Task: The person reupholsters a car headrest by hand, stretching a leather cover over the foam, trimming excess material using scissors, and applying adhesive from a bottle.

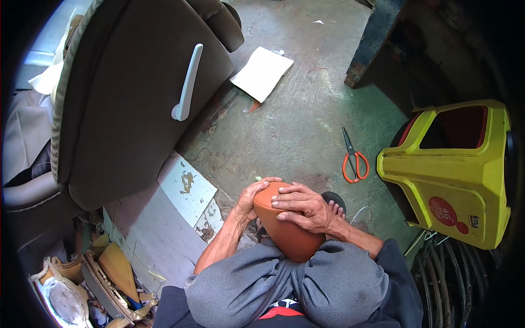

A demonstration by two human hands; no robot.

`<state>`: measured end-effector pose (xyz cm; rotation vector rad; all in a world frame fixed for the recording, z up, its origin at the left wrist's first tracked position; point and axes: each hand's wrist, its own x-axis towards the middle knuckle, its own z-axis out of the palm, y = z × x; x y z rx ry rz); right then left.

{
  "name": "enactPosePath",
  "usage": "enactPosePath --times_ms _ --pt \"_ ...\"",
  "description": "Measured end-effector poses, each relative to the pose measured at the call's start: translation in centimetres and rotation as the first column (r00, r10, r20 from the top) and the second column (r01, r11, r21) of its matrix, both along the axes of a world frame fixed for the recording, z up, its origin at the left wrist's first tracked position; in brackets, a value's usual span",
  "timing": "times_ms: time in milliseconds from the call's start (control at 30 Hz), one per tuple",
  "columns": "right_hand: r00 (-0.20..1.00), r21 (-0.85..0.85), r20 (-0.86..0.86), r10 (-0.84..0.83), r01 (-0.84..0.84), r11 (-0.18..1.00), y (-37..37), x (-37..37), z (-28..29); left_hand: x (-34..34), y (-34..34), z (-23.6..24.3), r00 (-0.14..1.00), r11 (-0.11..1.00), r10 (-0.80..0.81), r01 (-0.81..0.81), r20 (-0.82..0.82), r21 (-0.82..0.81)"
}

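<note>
An orange-brown, smooth leather-like padded piece [291, 240] with a rounded end stands tilted between my knees. My left hand [252, 198] grips its upper left edge, fingers curled over the rim. My right hand [306, 210] lies across its top and right side with the fingers bent against the surface, holding it. The piece's lower end rests at my lap, partly between my grey-clad thighs. Scissors with orange handles [354, 163] lie on the concrete floor ahead of my right hand.
A large dark upholstered seat [126, 104] with a pale lever fills the left. A white sheet [261, 74] lies ahead on the floor. A yellow plastic box [448, 180] and dark cables [443, 279] are at right, a dark metal leg [369, 41] behind, scraps [117, 268] at lower left.
</note>
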<state>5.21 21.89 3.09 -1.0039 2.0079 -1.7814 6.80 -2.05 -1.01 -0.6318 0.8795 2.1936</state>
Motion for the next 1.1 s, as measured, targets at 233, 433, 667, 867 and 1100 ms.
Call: enactPosePath --times_ms 233,433,667,867,1100 --pt "0.652 -0.03 0.703 -0.285 0.427 0.904 2.8 1.9 -2.1 1.2 -1.6 -0.4 0.992 0.988 0.124 -0.123 0.011 -0.095" --pt "0.703 0.105 0.709 -0.051 -0.033 0.994 3.6 4.3 -2.2 1.8 -1.7 -0.8 0.982 0.971 0.19 -0.188 -0.006 -0.144" --pt "0.931 0.151 0.365 0.03 -0.091 0.984 -0.3 -0.4 -1.3 2.4 -3.0 -1.4 0.951 0.951 0.298 -0.303 -0.083 -0.06" --pt "0.974 0.387 0.137 0.182 -0.222 0.895 -3.0 -5.2 1.0 1.4 -0.6 -0.7 0.977 0.952 0.213 -0.208 -0.001 -0.226" --pt "0.992 0.251 0.093 0.088 -0.108 0.962 1.3 -3.5 -1.0 0.7 -0.1 -0.4 0.981 0.964 0.193 -0.183 0.031 -0.192"
